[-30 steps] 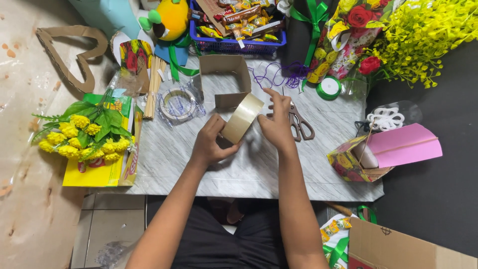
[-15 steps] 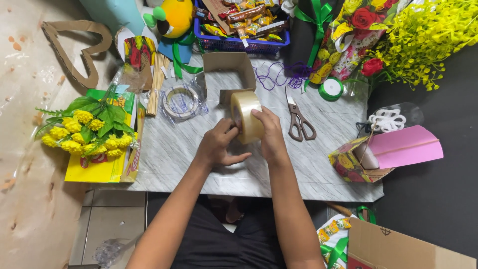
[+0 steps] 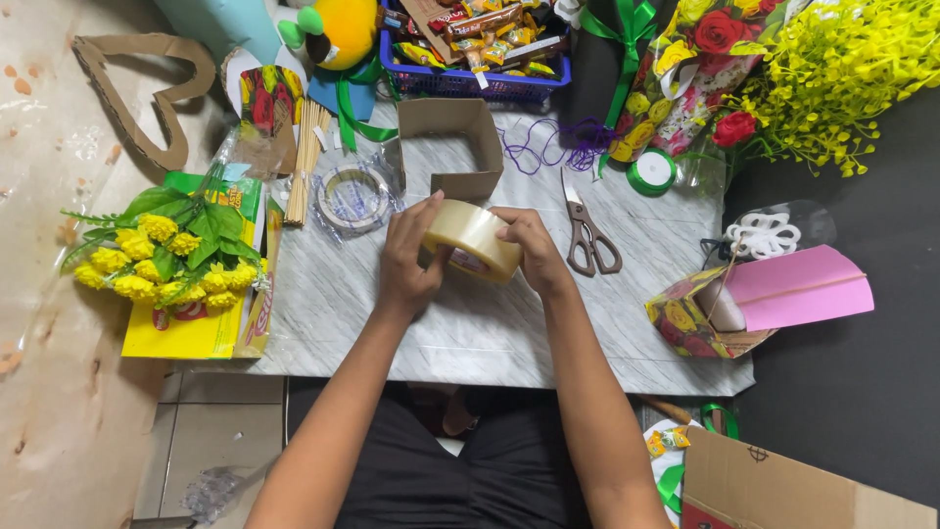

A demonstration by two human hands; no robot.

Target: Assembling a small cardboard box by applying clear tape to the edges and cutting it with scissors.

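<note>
Tape roll [image 3: 473, 240], clear and wide, gripped between both hands above the marble-patterned surface [image 3: 470, 323].

Left hand [image 3: 409, 260] curled around one side, thumb pressed to the rim as if feeling for the tape's end; right hand [image 3: 529, 250] clasping the other side, steadying; scissors [image 3: 585, 230] lying just right, within reach.

Bare marble tabletop [image 3: 470, 333] along near edge, L to R, hands can pass; far edge crowded: cardboard frame [image 3: 450, 147], tape roll in wrap [image 3: 351, 196], scissors [image 3: 586, 233] just R; flower bunch [image 3: 166, 250] blocks L edge, pink-lidded box [image 3: 754, 299] R corner
</note>
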